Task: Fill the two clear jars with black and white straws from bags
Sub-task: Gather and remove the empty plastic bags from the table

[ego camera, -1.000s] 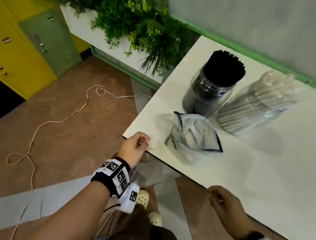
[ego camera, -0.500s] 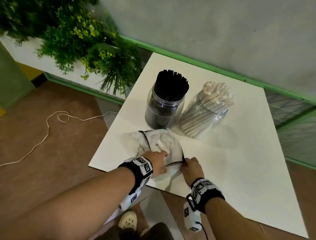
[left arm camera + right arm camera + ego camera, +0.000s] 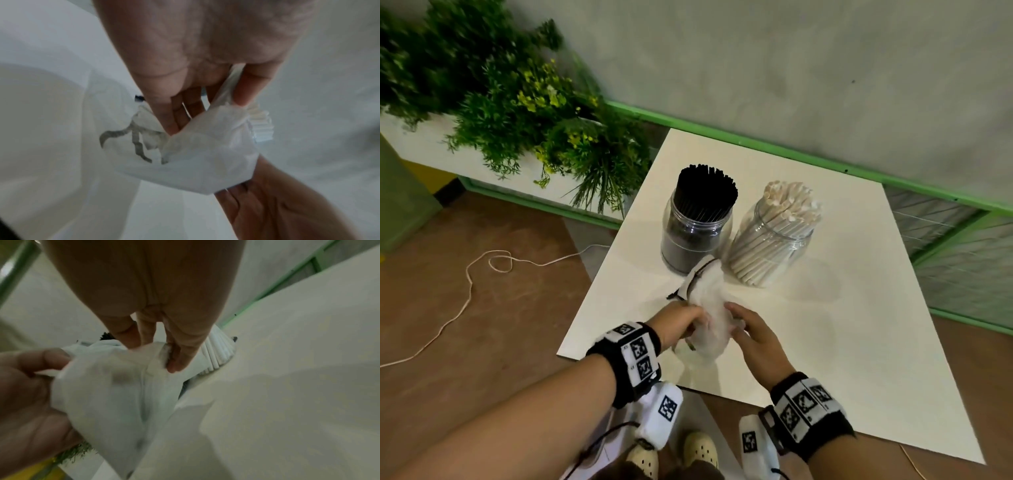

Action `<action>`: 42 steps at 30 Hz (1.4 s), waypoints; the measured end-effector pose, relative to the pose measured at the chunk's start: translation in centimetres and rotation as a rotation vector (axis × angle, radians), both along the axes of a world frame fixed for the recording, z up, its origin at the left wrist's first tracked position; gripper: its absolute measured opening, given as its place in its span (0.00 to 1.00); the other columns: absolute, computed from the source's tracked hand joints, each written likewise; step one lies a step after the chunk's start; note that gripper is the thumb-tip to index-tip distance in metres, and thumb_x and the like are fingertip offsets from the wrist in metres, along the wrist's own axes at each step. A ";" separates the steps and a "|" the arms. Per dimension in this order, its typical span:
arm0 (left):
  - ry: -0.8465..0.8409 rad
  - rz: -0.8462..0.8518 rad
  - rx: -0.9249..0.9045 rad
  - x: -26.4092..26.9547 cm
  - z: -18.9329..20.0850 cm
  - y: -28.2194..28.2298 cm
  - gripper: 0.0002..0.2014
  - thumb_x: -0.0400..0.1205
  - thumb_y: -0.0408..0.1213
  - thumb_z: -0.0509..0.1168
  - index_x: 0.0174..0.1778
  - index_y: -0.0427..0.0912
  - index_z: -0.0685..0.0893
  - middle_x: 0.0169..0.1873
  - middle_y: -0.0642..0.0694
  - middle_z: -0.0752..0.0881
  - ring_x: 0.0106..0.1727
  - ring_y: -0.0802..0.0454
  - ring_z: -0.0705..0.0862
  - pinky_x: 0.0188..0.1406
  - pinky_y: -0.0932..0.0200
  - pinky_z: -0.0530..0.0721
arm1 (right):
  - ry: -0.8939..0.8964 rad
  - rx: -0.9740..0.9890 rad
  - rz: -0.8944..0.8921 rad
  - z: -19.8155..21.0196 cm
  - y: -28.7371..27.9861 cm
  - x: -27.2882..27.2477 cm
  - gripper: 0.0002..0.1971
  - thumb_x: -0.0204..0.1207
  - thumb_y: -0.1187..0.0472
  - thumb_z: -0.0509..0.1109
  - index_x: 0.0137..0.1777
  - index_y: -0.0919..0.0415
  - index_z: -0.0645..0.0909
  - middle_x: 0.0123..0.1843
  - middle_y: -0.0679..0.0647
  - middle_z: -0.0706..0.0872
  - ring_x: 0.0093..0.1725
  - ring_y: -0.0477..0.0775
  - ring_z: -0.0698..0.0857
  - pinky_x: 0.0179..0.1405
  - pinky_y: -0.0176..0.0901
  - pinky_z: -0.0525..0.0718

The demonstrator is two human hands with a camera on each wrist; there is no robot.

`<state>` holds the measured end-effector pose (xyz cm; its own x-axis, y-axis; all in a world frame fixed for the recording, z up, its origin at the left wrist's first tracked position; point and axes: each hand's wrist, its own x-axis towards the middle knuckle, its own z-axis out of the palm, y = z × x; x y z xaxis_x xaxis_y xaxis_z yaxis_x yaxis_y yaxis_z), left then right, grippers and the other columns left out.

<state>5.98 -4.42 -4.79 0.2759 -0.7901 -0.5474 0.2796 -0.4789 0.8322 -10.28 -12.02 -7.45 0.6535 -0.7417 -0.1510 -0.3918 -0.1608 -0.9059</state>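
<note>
Basically both hands, left hand (image 3: 681, 320) and right hand (image 3: 751, 330), are pinching the emptied bag (image 3: 710, 308) at 6 o'clock of the full jars (image 3: 697, 228), likely crumpling it for removal.

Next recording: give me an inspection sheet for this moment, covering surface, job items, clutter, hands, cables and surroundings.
Surface: white table, pushed near the grey wall.
Job's things: jar of black straws and jar of white straws, both full, side by side; crumpled plastic bag in front of them.
Clutter: nothing seen.
Hands: left hand grips the bag; right hand pinches it from the other side.
Cables: pale cord looping over the floor left of the table.
Surroundings: green plants in a white planter; green trim along the wall base.
</note>
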 end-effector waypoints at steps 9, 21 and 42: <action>-0.482 0.265 -0.264 6.3 4.1 3.4 0.18 0.84 0.39 0.63 0.26 0.44 0.79 0.23 0.56 0.80 0.31 0.57 0.75 0.38 0.67 0.71 | 0.090 -0.357 0.000 4.6 -3.4 -3.9 0.19 0.64 0.64 0.66 0.56 0.54 0.84 0.50 0.45 0.83 0.48 0.40 0.82 0.48 0.22 0.75; -0.329 0.580 -0.008 7.1 5.0 2.0 0.15 0.87 0.48 0.52 0.50 0.41 0.77 0.43 0.40 0.83 0.48 0.38 0.86 0.55 0.42 0.84 | -0.218 -0.639 -0.237 9.1 -3.3 -1.2 0.25 0.79 0.53 0.66 0.75 0.54 0.67 0.71 0.53 0.66 0.67 0.51 0.75 0.67 0.40 0.74; -0.678 -0.295 0.416 4.6 -9.2 7.5 0.34 0.55 0.67 0.69 0.46 0.42 0.83 0.43 0.44 0.86 0.44 0.46 0.85 0.42 0.56 0.82 | 0.500 -0.287 0.343 -4.5 1.2 1.1 0.39 0.75 0.71 0.69 0.83 0.54 0.57 0.66 0.62 0.70 0.63 0.63 0.78 0.64 0.41 0.74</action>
